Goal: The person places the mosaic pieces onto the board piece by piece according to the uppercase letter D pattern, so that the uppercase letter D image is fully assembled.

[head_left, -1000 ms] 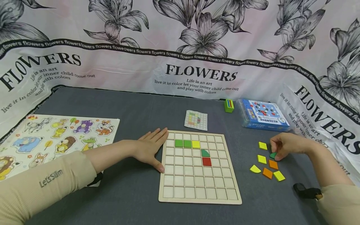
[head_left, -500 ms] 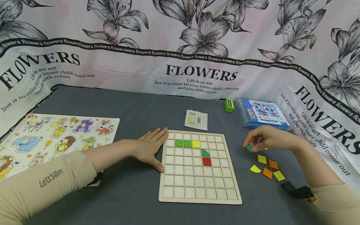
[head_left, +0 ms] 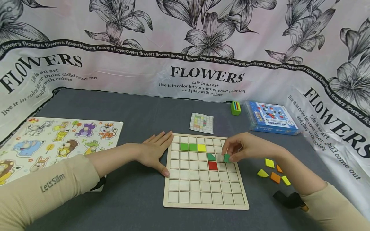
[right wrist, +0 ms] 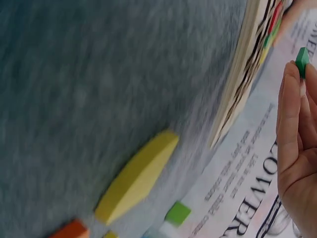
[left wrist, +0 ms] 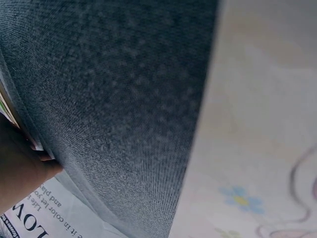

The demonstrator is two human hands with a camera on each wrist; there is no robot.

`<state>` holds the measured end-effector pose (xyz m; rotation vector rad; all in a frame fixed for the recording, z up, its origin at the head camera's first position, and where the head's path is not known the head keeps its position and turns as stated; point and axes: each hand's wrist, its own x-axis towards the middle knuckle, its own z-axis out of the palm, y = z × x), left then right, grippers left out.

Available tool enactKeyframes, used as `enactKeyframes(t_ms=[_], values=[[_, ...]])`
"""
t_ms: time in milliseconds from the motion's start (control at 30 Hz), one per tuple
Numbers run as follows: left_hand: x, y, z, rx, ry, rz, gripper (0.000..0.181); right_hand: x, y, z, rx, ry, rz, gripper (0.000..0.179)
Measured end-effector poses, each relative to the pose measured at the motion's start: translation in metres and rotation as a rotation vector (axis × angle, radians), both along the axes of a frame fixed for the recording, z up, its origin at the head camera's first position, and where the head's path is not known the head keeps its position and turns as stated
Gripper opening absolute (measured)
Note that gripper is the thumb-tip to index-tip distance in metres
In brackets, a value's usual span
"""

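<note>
Right hand point(head_left: 242, 147) is pinching a little green piece point(head_left: 226, 158) between thumb and fingers, holding it over the right side of the wooden grid board point(head_left: 196, 185), a bit right of a green quarter-round point(head_left: 211, 157); honestly can't tell if it's touching the wood. Left hand point(head_left: 154, 152) is resting with fingers straight and spread, touching the board's left edge. Two green squares point(head_left: 184, 147) and a yellow square point(head_left: 201, 148) are sitting in a row higher up, and a red square point(head_left: 213, 165) is sitting directly below the quarter-round. Loose yellow and orange pieces point(head_left: 275, 177) are lying right of the board, and a small pattern card point(head_left: 201, 123) is lying just past its far edge.
</note>
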<state>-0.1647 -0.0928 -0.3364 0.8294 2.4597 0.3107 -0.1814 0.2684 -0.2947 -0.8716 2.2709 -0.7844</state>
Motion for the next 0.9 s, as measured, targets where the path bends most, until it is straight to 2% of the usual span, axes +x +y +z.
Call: enactKeyframes(t_ms=[467,900], values=[[0.0,0.0,0.0,0.0,-0.004,0.008,0.129,0.013,-0.027,-0.013,0.023,-0.114,0.038,0.014],[0.001,0.0,0.0,-0.008,0.013,-0.009,0.128,0.018,-0.037,-0.021,0.04,-0.093,0.038,0.016]])
